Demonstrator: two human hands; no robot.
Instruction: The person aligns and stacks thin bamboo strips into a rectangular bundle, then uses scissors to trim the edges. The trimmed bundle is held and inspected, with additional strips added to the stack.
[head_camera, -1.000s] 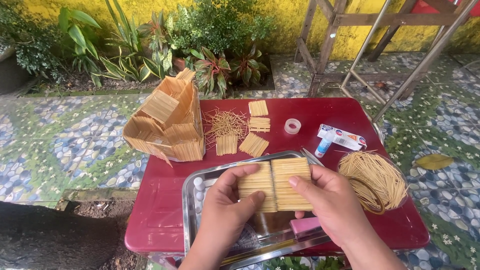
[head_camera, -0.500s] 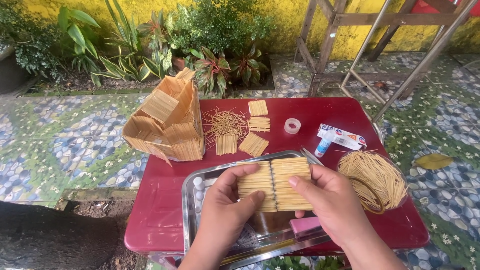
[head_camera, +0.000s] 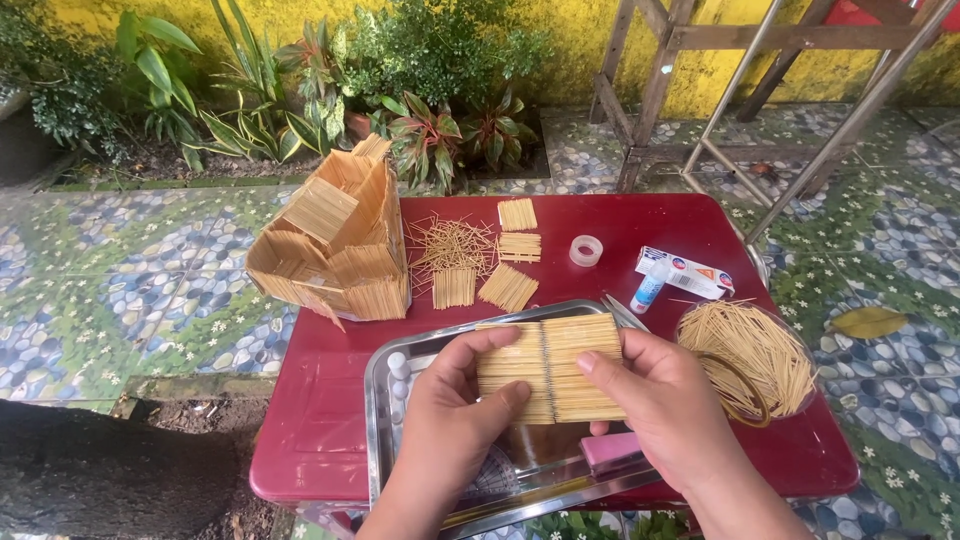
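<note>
Both my hands hold a flat panel of glued toothpicks (head_camera: 548, 368) above a steel tray (head_camera: 385, 385). The panel is made of two side-by-side sections joined at a middle seam. My left hand (head_camera: 450, 420) grips its left half with the thumb on top. My right hand (head_camera: 655, 415) grips its right half, index finger lying across the sticks. A pink block (head_camera: 610, 450) lies in the tray just under my right hand.
On the red table (head_camera: 320, 440) stand a toothpick model house (head_camera: 335, 245), loose toothpicks (head_camera: 450, 245), three small toothpick panels (head_camera: 517, 248), a tape roll (head_camera: 586, 250), a glue tube with its box (head_camera: 672, 275) and a bowl of toothpicks (head_camera: 750, 360). Plants and wooden frames stand behind.
</note>
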